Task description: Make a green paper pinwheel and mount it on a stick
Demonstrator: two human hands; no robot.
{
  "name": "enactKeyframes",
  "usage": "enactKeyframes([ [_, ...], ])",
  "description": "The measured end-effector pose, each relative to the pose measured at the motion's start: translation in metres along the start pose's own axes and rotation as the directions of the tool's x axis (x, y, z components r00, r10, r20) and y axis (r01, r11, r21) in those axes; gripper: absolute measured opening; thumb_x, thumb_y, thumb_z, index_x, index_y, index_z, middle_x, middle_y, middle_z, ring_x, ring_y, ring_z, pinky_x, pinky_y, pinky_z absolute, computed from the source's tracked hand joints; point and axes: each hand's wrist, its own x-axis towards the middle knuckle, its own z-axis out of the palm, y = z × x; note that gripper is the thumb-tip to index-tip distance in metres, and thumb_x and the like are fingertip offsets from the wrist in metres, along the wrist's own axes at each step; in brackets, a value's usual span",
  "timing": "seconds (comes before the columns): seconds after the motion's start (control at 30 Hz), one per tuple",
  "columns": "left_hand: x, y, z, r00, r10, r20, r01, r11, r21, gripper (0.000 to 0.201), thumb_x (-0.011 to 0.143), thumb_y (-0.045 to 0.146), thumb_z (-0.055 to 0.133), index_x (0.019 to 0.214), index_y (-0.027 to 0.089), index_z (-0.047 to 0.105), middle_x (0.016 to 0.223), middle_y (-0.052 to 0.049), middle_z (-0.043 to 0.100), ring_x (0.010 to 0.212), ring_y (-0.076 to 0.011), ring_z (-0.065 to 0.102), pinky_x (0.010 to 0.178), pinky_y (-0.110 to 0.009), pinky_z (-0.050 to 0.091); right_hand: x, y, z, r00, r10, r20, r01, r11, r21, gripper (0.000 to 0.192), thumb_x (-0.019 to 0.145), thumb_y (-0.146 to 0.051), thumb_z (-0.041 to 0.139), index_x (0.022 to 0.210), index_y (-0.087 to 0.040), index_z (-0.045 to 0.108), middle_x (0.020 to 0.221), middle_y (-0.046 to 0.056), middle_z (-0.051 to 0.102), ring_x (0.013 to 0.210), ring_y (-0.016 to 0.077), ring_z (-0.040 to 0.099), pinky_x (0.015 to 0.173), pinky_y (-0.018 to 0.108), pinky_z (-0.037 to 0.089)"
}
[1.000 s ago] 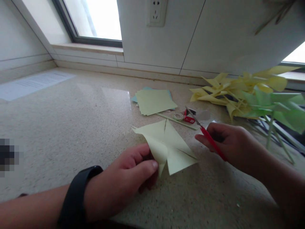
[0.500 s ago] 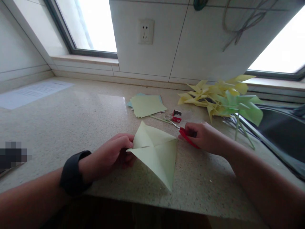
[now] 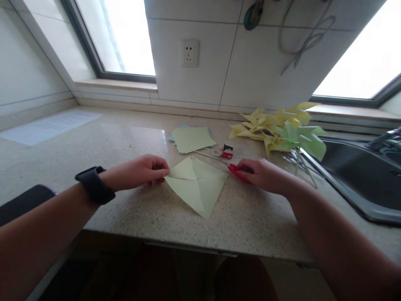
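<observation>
A pale green square of paper (image 3: 200, 190) lies on the counter, marked by diagonal creases and a slit running in from its left corner. My left hand (image 3: 144, 171), with a black watch (image 3: 95, 185) on the wrist, pinches that left corner between thumb and fingers. To the right of the sheet, my right hand (image 3: 261, 173) is closed around the red handles of a pair of scissors (image 3: 235, 171). The scissors lie low by the counter, their blades pointing away to the left and partly hard to make out.
Behind the sheet are a stack of coloured paper (image 3: 193, 140), a thin green stick (image 3: 208, 155), a small white ring (image 3: 216, 153) and a small red box (image 3: 227, 151). Yellow and green paper pinwheels (image 3: 282, 129) lie beside the sink (image 3: 354, 175). A printed sheet (image 3: 52, 126) is at far left.
The paper has gone from raised and tilted to lying nearly flat on the counter. My right hand has lowered the scissors beside it. The camera view has shifted slightly.
</observation>
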Motion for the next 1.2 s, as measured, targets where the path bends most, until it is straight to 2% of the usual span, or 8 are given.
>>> enactKeyframes([
  [0.23, 0.003, -0.002, 0.004, 0.988, -0.090, -0.130, 0.071, 0.988, -0.138, 0.033, 0.084, 0.048, 0.068, 0.086, 0.015, 0.071, 0.076, -0.005, 0.069, 0.064, -0.0161, 0.060, 0.055, -0.026, 0.045, -0.001, 0.005, -0.001, 0.998, 0.016, -0.063, -0.014, 1.000, 0.026, 0.030, 0.090, -0.047, 0.059, 0.090, -0.019, 0.069, 0.071, 0.003, 0.068, 0.062, 0.0148, 0.056, 0.057, 0.027, 0.039],
  [0.33, 0.001, 0.002, 0.005, 0.976, -0.122, -0.178, 0.078, 0.969, -0.234, 0.044, 0.089, 0.056, 0.058, 0.098, 0.014, 0.069, 0.086, -0.008, 0.070, 0.071, -0.0184, 0.065, 0.058, -0.028, 0.049, -0.001, 0.007, 0.000, 0.997, 0.021, -0.077, -0.018, 0.999, 0.036, 0.031, 0.089, -0.048, 0.061, 0.088, -0.019, 0.070, 0.072, 0.003, 0.069, 0.062, 0.0145, 0.056, 0.057, 0.027, 0.040],
  [0.43, -0.004, 0.004, 0.009, 0.980, -0.116, -0.164, 0.065, 0.956, -0.285, 0.054, 0.090, 0.062, 0.055, 0.108, 0.013, 0.066, 0.096, -0.011, 0.069, 0.077, -0.0202, 0.067, 0.062, -0.030, 0.052, -0.001, 0.007, 0.001, 0.997, 0.020, -0.075, -0.017, 0.999, 0.031, 0.029, 0.087, -0.046, 0.063, 0.090, -0.018, 0.071, 0.076, 0.004, 0.071, 0.064, 0.0147, 0.059, 0.059, 0.027, 0.042],
  [0.57, -0.012, 0.003, 0.024, 0.982, -0.070, -0.174, 0.021, 0.963, -0.268, 0.050, 0.081, 0.046, 0.075, 0.117, 0.014, 0.062, 0.090, -0.006, 0.069, 0.076, -0.0177, 0.064, 0.063, -0.029, 0.052, 0.000, 0.006, 0.001, 0.997, 0.024, -0.075, -0.024, 1.000, 0.004, 0.029, 0.087, -0.046, 0.064, 0.090, -0.018, 0.071, 0.077, 0.005, 0.073, 0.065, 0.0153, 0.061, 0.060, 0.027, 0.043],
  [0.77, -0.013, -0.001, 0.036, 0.968, 0.001, -0.250, -0.049, 0.981, -0.186, 0.027, 0.087, 0.027, 0.066, 0.111, 0.014, 0.063, 0.083, -0.003, 0.064, 0.064, -0.0127, 0.057, 0.056, -0.026, 0.049, -0.001, 0.009, -0.004, 0.993, 0.044, -0.106, -0.050, 0.997, -0.063, 0.031, 0.086, -0.051, 0.066, 0.084, -0.020, 0.071, 0.078, 0.006, 0.074, 0.067, 0.0186, 0.064, 0.062, 0.031, 0.042],
  [0.97, -0.011, -0.005, 0.036, 0.960, 0.070, -0.269, -0.105, 0.987, -0.118, 0.027, 0.089, 0.027, 0.062, 0.114, 0.015, 0.063, 0.087, -0.004, 0.063, 0.066, -0.0132, 0.055, 0.052, -0.024, 0.047, -0.003, 0.012, -0.009, 0.988, 0.100, -0.118, -0.106, 0.993, -0.048, 0.033, 0.085, -0.054, 0.066, 0.082, -0.022, 0.071, 0.071, 0.004, 0.073, 0.061, 0.0185, 0.064, 0.058, 0.032, 0.042],
  [1.1, -0.012, -0.008, 0.038, 0.958, 0.108, -0.267, -0.137, 0.987, -0.090, 0.029, 0.090, 0.028, 0.060, 0.117, 0.017, 0.062, 0.096, -0.005, 0.064, 0.070, -0.0138, 0.055, 0.052, -0.024, 0.048, -0.002, 0.017, -0.008, 0.975, 0.130, -0.180, -0.129, 0.992, 0.015, 0.036, 0.086, -0.056, 0.062, 0.082, -0.021, 0.071, 0.069, 0.005, 0.072, 0.058, 0.0185, 0.063, 0.058, 0.033, 0.044],
  [1.2, -0.012, -0.009, 0.039, 0.956, 0.130, -0.262, -0.152, 0.986, -0.068, 0.029, 0.092, 0.028, 0.059, 0.118, 0.017, 0.062, 0.094, -0.004, 0.062, 0.067, -0.0129, 0.053, 0.051, -0.023, 0.046, -0.001, 0.022, -0.006, 0.967, 0.133, -0.216, -0.121, 0.990, 0.071, 0.035, 0.089, -0.054, 0.059, 0.084, -0.020, 0.070, 0.070, 0.005, 0.072, 0.059, 0.0179, 0.062, 0.058, 0.033, 0.045],
])
